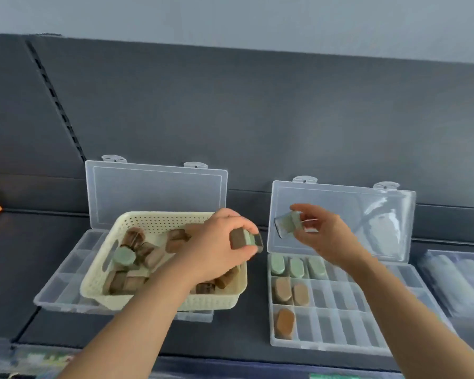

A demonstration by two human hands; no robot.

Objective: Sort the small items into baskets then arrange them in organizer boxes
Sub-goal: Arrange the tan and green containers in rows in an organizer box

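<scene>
Gripping a dark piece [245, 240] in the curled left hand [216, 250], over the basket [159, 214]; pinching a green piece [289, 225] in the right hand [326, 236], above the box [337, 332]. Might slip from that light pinch into a wrong compartment.

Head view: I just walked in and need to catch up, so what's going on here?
A person is moving small jars from the cream basket into the right organizer box. The left hand holds a green-capped jar above the basket's right edge; the right hand holds a second jar before that box's raised lid. The box holds three green-topped pieces in its back row and three brown pieces nearer. The basket rests on a second open box.
</scene>
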